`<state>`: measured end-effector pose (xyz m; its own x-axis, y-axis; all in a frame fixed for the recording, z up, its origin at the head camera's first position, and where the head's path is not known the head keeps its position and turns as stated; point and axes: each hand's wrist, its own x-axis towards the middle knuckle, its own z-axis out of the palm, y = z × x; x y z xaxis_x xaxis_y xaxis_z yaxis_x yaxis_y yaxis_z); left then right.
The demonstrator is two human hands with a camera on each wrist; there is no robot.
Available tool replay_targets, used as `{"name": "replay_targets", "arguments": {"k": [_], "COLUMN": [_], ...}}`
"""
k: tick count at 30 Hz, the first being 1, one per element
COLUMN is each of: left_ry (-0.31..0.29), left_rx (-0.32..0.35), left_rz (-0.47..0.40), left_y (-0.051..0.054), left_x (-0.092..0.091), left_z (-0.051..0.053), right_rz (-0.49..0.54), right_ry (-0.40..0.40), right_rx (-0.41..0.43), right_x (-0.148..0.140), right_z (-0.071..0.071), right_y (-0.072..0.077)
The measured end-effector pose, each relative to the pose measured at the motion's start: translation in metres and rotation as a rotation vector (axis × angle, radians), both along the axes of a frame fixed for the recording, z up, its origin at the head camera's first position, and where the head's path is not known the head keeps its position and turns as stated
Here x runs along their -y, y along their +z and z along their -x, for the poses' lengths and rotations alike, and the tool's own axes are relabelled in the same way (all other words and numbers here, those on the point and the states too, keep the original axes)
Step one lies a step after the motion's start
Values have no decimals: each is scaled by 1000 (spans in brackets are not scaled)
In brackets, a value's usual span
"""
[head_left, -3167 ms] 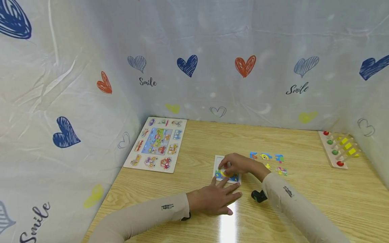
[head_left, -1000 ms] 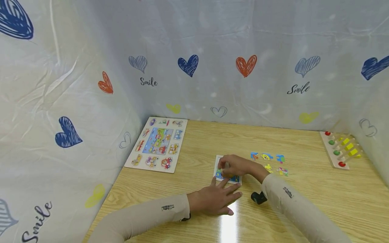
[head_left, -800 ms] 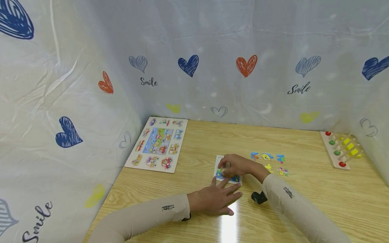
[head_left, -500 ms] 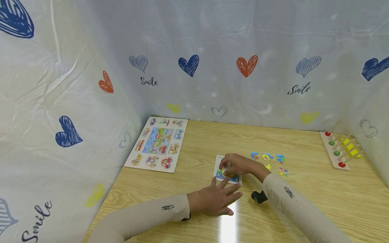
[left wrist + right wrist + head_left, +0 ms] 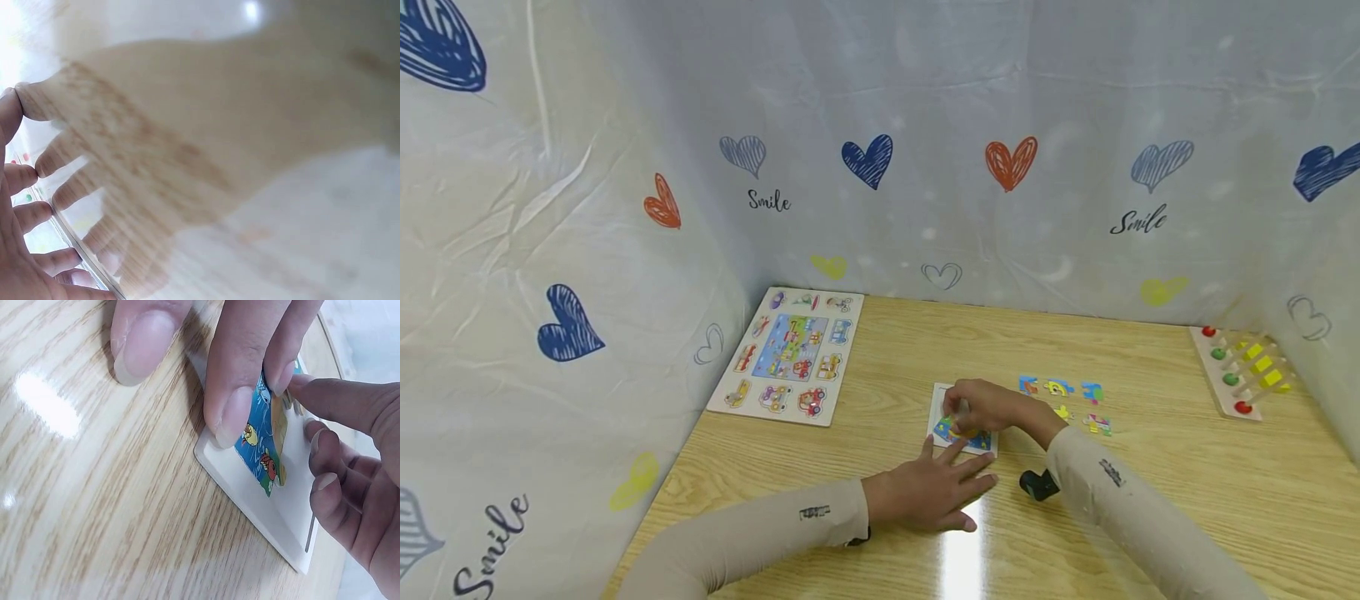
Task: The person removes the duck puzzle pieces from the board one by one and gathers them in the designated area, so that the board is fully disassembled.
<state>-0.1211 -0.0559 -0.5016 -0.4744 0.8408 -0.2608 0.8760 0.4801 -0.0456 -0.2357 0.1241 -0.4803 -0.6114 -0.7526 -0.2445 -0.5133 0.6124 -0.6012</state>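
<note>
Pale sheeting (image 5: 940,92), printed hearts (image 5: 867,160), "Smile" lettering (image 5: 1138,219); wood-grain table (image 5: 895,350), white glare (image 5: 962,558) on top.

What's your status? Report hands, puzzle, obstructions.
Left hand spread, fingertips on puzzle board. Right hand curled over it, grip unclear, partly blocking head view. Board partly filled, loose pieces to its right.

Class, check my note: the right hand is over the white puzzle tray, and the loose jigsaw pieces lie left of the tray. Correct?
Not quite: the loose jigsaw pieces lie right of the white puzzle tray, as the head view shows.
</note>
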Motion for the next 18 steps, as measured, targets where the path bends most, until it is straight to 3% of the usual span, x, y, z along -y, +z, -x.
{"name": "replay_targets", "arguments": {"k": [10,18], "left_ry": [-2,-6], "left_rx": [3,7], "left_rz": [2,-1], "left_y": [0,5], "left_x": [0,0], "left_z": [-1,-1], "right_rz": [-13,54], "right_ry": [-10,-17], "right_rx": [-25,104], "right_x": [-1,-2], "right_z": [0,0], "right_y": [-3,-3]}}
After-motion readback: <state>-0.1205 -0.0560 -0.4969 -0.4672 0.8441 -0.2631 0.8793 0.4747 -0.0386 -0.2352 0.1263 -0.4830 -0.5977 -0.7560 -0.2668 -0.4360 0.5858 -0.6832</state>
